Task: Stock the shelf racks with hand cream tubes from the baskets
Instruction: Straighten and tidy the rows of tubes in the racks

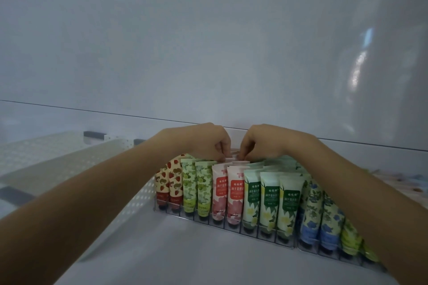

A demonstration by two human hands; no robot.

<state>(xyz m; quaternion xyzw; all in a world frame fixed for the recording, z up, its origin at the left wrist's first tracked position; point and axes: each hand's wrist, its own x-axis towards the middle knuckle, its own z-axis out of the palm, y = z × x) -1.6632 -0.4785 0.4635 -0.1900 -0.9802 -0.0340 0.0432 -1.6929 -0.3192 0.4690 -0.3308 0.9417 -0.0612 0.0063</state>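
**Seating pink tubes at the back of the rack**

The left hand [208, 143] and right hand [261, 143], close together, each pinch the tops of the rearmost pink tubes [239, 163]. They are probably pressing them upright so the rack [231, 229] rows stay packed on the shelf [162, 250].

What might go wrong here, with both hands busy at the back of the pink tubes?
1. The left hand and right hand seem to pinch the rear pink tubes; pushing there may tip the front ones forward over the low rack edge.
2. The right forearm lies close over the blue tubes and might knock them askew.
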